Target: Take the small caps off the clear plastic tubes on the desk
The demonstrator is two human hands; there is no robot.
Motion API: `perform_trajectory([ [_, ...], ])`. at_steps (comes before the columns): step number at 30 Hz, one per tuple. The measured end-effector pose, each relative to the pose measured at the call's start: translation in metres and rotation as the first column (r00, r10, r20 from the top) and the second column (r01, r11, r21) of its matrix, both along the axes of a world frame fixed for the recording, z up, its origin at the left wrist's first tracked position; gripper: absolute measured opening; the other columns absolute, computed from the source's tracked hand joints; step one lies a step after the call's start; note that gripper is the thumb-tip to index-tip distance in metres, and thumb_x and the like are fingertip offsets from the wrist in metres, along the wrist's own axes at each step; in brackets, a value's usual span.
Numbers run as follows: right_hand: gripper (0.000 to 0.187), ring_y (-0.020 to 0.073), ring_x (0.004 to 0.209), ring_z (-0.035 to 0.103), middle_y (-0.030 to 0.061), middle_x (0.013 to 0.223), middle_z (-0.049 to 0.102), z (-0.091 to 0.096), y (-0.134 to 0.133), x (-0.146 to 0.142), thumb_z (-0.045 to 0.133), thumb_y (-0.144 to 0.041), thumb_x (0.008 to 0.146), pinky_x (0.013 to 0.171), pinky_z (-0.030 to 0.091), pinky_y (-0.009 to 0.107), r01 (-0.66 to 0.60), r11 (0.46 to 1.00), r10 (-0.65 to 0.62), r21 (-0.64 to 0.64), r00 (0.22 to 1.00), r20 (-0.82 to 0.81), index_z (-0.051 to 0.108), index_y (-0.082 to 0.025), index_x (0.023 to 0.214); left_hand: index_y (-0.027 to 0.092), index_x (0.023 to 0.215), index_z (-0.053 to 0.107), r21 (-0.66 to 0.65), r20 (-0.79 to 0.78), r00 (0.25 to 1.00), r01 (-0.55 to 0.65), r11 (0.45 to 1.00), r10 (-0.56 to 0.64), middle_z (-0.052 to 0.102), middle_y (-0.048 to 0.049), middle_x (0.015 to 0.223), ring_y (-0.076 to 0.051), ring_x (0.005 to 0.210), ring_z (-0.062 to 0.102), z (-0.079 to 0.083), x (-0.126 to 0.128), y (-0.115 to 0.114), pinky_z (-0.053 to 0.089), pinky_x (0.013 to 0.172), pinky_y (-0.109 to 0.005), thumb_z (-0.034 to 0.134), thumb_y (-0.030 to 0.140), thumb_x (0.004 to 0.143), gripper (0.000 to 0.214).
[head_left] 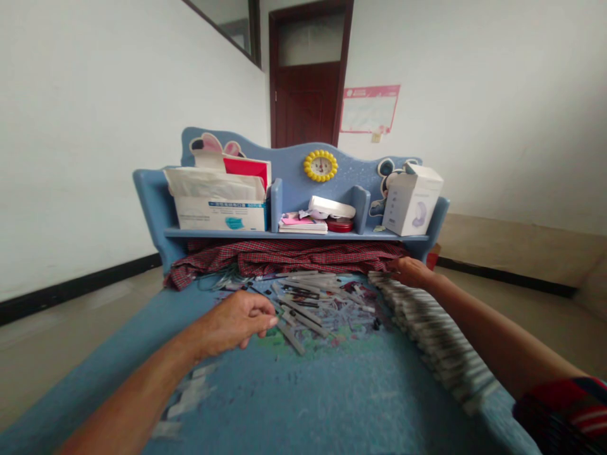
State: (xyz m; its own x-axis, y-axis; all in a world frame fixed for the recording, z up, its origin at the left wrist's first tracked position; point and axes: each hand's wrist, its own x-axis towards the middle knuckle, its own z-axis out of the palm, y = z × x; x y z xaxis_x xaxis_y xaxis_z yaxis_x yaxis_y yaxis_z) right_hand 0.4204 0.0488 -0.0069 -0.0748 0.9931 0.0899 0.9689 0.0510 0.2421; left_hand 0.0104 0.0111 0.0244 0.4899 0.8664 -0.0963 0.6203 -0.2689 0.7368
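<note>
My left hand hovers at the left of a loose pile of slim grey strips and dark pen-like sticks. Its fingers are curled in toward the thumb; anything between them is too small to make out. My right hand reaches to the far end of a long row of pale, closely laid slim pieces along the table's right side. The fingertips there are blurred against the row and the cloth, so their grip is unclear. Several pale flat pieces lie partly behind my left forearm.
A red checked cloth lies bunched under the shelf at the back of the blue table. On the shelf stand a mask box, small books and a white box. A yellow flower clock hangs above.
</note>
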Motion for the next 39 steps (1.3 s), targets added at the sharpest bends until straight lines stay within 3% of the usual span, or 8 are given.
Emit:
perform_trajectory([
  [13, 0.022, 0.0174, 0.084, 0.061, 0.0065, 0.087, 0.066, -0.004, 0.006, -0.006, 0.048, -0.029, 0.078, 0.066, 0.04, 0.022, 0.071, 0.997, -0.071, -0.006, 0.997, 0.011, 0.064, -0.021, 0.092, 0.016, 0.07, 0.063, 0.011, -0.012, 1.0, 0.011, 1.0, -0.01, 0.055, 0.0026, 0.053, -0.008, 0.038, 0.044, -0.004, -0.001, 0.001, 0.032, 0.036, -0.017, 0.056, 0.04, 0.063, 0.026],
  [21, 0.022, 0.0194, 0.08, 0.061, 0.0088, 0.085, 0.066, 0.007, -0.006, -0.023, 0.046, -0.027, 0.079, 0.065, 0.039, 0.025, -0.009, 1.0, 0.009, 0.012, 1.0, 0.025, 0.063, -0.019, 0.09, 0.016, 0.071, 0.063, 0.053, 0.05, 0.999, 0.006, 0.999, -0.009, 0.057, 0.0009, 0.055, -0.01, 0.04, 0.046, -0.006, -0.013, 0.005, 0.034, 0.037, -0.018, 0.056, 0.037, 0.063, 0.023],
  [25, 0.023, 0.0175, 0.08, 0.06, 0.006, 0.085, 0.066, 0.016, -0.015, -0.057, 0.047, -0.032, 0.079, 0.065, 0.039, 0.023, -0.115, 0.993, 0.115, 0.005, 0.993, 0.009, 0.064, -0.022, 0.092, 0.016, 0.067, 0.063, 0.095, 0.054, 0.998, -0.047, 0.994, 0.042, 0.057, 0.001, 0.054, -0.01, 0.041, 0.047, -0.006, -0.019, 0.007, 0.033, 0.037, -0.017, 0.055, 0.036, 0.063, 0.022],
  [31, 0.023, 0.0161, 0.075, 0.061, 0.0027, 0.08, 0.067, 0.032, -0.039, -0.136, 0.048, -0.031, 0.077, 0.064, 0.039, 0.022, -0.326, 0.945, 0.321, -0.036, 0.941, -0.107, 0.065, -0.024, 0.09, 0.016, 0.071, 0.063, 0.175, -0.054, 0.993, -0.095, 0.98, 0.106, 0.058, 0.0017, 0.054, -0.009, 0.04, 0.047, -0.004, -0.022, 0.008, 0.033, 0.038, -0.018, 0.052, 0.037, 0.064, 0.025],
  [35, 0.026, 0.0181, 0.087, 0.06, 0.0035, 0.09, 0.067, 0.033, -0.043, -0.174, 0.048, -0.028, 0.075, 0.071, 0.042, 0.024, -0.276, 0.957, 0.268, -0.091, 0.959, -0.095, 0.064, -0.026, 0.096, 0.016, 0.071, 0.063, 0.288, -0.212, 0.97, -0.055, 0.956, 0.12, 0.058, 0.0025, 0.053, -0.01, 0.045, 0.049, 0.002, -0.025, 0.008, 0.034, 0.044, -0.018, 0.049, 0.035, 0.067, 0.023],
  [39, 0.024, 0.0223, 0.089, 0.061, 0.009, 0.093, 0.066, 0.024, -0.035, -0.191, 0.048, -0.027, 0.075, 0.073, 0.044, 0.03, -0.185, 0.979, 0.181, -0.083, 0.982, -0.053, 0.066, -0.022, 0.091, 0.016, 0.065, 0.062, 0.415, -0.308, 0.94, -0.007, 0.91, 0.148, 0.056, 0.0016, 0.052, -0.012, 0.051, 0.051, 0.005, -0.027, 0.008, 0.034, 0.048, -0.019, 0.05, 0.032, 0.068, 0.02],
])
